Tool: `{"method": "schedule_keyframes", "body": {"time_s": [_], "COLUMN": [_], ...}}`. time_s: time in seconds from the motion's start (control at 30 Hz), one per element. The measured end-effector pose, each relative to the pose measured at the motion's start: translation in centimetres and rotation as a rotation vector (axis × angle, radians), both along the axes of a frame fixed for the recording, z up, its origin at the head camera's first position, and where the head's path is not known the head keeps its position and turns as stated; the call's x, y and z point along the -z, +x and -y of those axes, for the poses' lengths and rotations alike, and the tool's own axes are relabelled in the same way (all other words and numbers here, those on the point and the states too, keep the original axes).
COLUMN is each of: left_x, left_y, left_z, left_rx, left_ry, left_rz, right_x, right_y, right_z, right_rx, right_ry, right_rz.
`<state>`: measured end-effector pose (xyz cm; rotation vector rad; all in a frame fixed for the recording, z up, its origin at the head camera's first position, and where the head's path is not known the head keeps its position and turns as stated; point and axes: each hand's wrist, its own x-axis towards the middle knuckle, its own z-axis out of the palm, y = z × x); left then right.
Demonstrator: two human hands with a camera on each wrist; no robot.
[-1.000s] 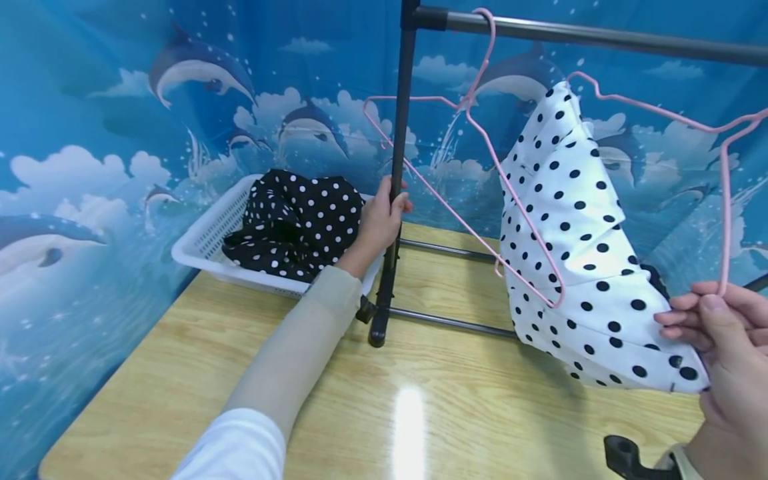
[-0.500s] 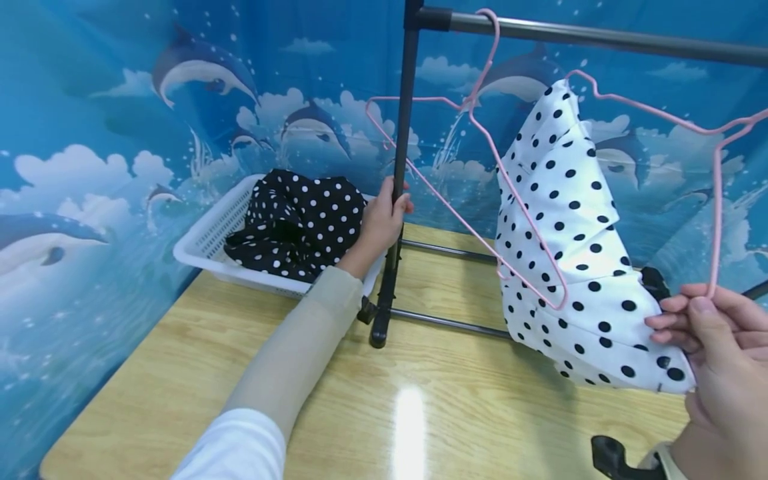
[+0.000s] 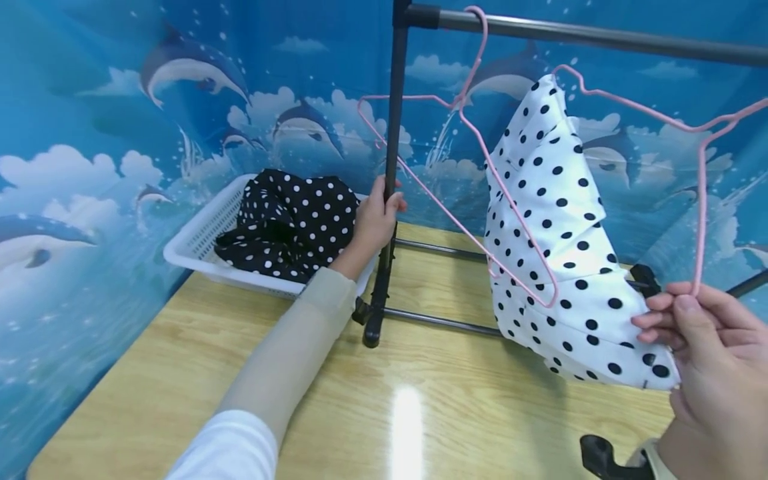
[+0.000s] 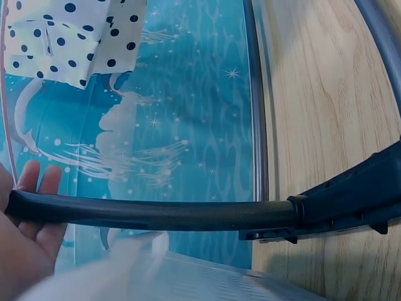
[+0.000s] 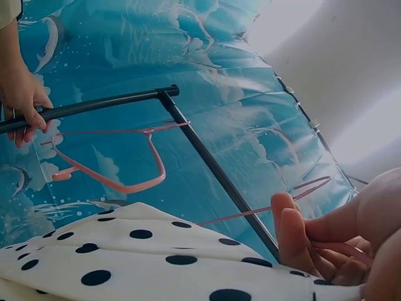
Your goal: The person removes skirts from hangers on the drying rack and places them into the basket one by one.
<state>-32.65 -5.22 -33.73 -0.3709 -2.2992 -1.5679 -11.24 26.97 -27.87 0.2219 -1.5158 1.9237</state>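
My left hand [image 3: 375, 217] grips the black upright pole [image 3: 393, 133] of a clothes rack, its fingers around the pole in the left wrist view [image 4: 37, 241]. My right hand [image 3: 714, 340] pinches a corner of a pink hanger [image 3: 701, 213] along with the edge of a white garment with black polka dots [image 3: 558, 233]. The garment drapes over the hanger's far shoulder and slants down to my fingers, hiding much of the hanger. Just left of it, a bare pink hanger [image 3: 478, 60] hangs by its hook from the rack's top bar, partly overlapping the cloth in the head view.
A white plastic basket [image 3: 201, 230] stands left of the rack, with a black garment with white dots [image 3: 327, 213] bunched inside. Beneath is a wooden table [image 3: 324, 407]. The rack's lower bars [image 3: 444, 321] run along it. A blue dolphin-print curtain [image 3: 60, 120] covers the back.
My right hand has shifted a little left with the hanger and the white dotted garment. The left hand keeps its hold on the pole. The head view has turned slightly.
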Motion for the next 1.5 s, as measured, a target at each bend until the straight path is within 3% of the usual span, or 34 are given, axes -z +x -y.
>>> {"method": "schedule_keyframes", "body": {"time_s": [0.23,0.37,0.53,0.63,0.77,0.87,1.0,1.1,1.23,1.33,1.5], "left_x": [-0.6,-0.5,-0.3,-0.5,-0.8,-0.8,-0.5,0.0,1.0,1.4,2.2], "left_y": [0.1,0.3,1.2,2.1,3.8,5.1,6.6,7.4,7.9,8.1,7.7], "left_z": [0.1,0.2,0.0,-0.4,-1.0,-1.6,-2.7,-3.4,-4.3,-5.2,-6.9], "left_rx": [0.022,0.013,-0.033,-0.078,-0.142,-0.146,-0.108,-0.078,-0.025,0.033,0.240], "left_ry": [-0.004,-0.043,0.043,0.112,0.226,0.330,0.454,0.560,0.671,0.670,0.700], "left_rz": [0.056,0.160,0.253,0.221,0.110,0.055,0.039,0.074,0.211,0.325,0.512], "right_x": [-0.3,-0.5,-0.6,-0.7,-0.7,-0.8,-1.0,-1.1,-1.1,-1.0,-1.0], "right_y": [0.2,0.2,0.3,0.5,0.6,0.7,0.8,0.8,0.9,1.0,0.9], "right_z": [0.6,0.7,0.9,0.9,0.7,0.7,0.7,0.7,0.7,0.6,0.6], "right_rx": [0.023,0.010,0.035,0.045,0.036,0.035,0.043,0.050,0.050,0.042,0.002], "right_ry": [0.000,-0.018,-0.015,-0.017,-0.029,-0.027,-0.012,-0.005,-0.007,-0.005,-0.015], "right_rz": [0.018,0.010,0.031,0.038,0.028,0.022,0.024,0.037,0.048,0.047,0.024]}}
